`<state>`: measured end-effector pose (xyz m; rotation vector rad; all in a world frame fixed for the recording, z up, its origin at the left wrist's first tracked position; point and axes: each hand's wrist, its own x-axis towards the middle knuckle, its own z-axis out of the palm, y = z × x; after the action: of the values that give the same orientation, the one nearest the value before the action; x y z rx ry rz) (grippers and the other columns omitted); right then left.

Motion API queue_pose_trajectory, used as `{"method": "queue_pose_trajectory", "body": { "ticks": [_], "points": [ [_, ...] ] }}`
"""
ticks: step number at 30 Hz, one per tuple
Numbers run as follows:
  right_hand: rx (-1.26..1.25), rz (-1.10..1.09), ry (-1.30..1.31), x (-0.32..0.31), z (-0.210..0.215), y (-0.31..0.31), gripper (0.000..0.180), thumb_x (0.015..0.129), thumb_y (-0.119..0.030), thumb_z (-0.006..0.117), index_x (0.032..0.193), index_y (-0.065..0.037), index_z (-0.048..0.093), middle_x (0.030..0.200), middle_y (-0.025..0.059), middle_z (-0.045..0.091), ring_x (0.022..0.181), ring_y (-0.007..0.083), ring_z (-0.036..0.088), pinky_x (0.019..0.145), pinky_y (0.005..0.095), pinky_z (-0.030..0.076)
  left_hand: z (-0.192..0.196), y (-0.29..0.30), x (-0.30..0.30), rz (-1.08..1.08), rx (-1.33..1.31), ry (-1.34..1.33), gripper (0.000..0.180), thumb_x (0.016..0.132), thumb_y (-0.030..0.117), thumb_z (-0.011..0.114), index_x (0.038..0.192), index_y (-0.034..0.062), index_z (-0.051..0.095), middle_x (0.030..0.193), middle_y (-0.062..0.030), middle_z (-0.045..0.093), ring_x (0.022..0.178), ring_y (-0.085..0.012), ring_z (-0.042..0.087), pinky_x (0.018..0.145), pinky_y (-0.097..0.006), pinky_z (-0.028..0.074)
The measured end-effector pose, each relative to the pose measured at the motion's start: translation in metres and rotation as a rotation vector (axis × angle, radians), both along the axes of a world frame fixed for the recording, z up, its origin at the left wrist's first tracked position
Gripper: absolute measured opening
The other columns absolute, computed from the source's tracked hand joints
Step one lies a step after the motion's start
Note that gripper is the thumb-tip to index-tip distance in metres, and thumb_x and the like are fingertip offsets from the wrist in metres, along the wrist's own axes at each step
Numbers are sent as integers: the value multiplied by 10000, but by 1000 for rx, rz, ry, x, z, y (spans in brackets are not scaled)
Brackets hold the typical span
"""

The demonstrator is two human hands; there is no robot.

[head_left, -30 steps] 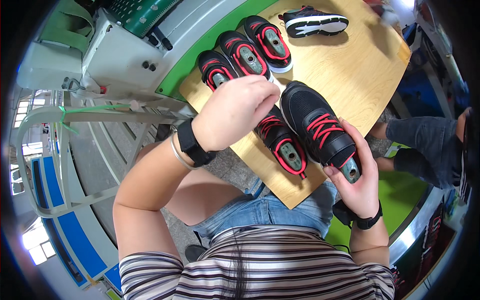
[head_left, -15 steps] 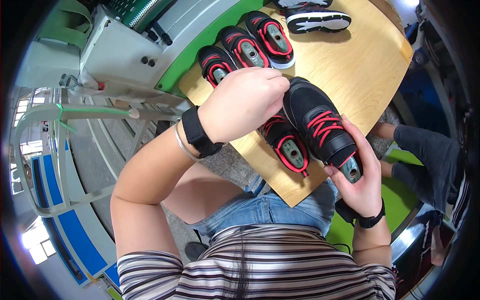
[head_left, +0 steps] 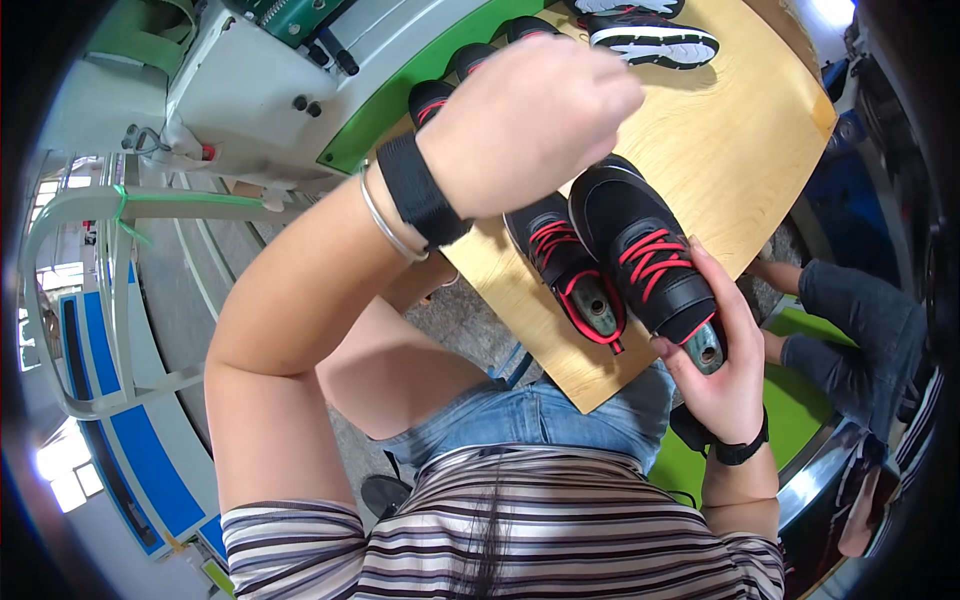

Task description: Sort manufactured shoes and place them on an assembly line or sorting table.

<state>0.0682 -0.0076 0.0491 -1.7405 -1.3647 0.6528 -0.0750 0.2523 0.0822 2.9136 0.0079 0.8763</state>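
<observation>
While right hand (head_left: 738,372) grips black shoe (head_left: 628,212) at heel, left hand (head_left: 535,118) curled closed, contents I cannot tell; better keep shoe steady.

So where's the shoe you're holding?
In the head view, the shoe is right of centre, in the right hand, just beside another shoe on the table.

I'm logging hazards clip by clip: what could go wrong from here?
Only the right hand visibly grips the held shoe, at its heel end, so it might twist or slip. The second shoe, right beside it near the table's front corner, could get nudged. The left hand partly hides the back row of shoes, so it might brush one.
</observation>
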Motion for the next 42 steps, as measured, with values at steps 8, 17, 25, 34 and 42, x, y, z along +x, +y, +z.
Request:
{"method": "queue_pose_trajectory", "body": {
  "ticks": [8,17,25,34,42],
  "points": [
    [5,-40,159,2,-2,-1,764,746,-26,786,1444,12,480,1419,192,566,1285,269,580,1091,372,443,-9,-4,-24,57,-310,11,119,806,21,718,911,1,664,812,-117,643,716,-247,654,656,-327,533],
    [10,-45,223,1,-1,1,769,753,-16,789,1449,28,465,1419,187,562,1276,251,576,1079,365,452,-45,-35,-41,166,-645,29,128,853,10,736,977,7,704,853,-110,685,756,-200,694,708,-300,567],
    [2,6,17,3,-2,1,757,732,-23,776,1435,-12,497,1432,235,548,1312,338,564,1103,394,433,-31,-21,-33,28,-296,203,128,823,38,679,945,23,645,857,-124,616,819,-304,646,742,-381,541],
    [-31,-49,-1,-4,1,0,763,726,-7,748,1445,-11,490,1436,224,551,1310,349,564,1101,405,433,-25,-10,-16,-58,-203,341,108,786,48,648,859,-5,589,856,-151,607,857,-350,629,795,-432,521],
    [-9,-62,117,-7,-1,-1,754,767,-70,765,1453,15,464,1420,200,554,1298,295,558,1101,385,420,-5,30,6,148,-398,129,116,848,101,640,826,-10,614,694,-109,613,612,-203,605,581,-342,483]
  ]
}}
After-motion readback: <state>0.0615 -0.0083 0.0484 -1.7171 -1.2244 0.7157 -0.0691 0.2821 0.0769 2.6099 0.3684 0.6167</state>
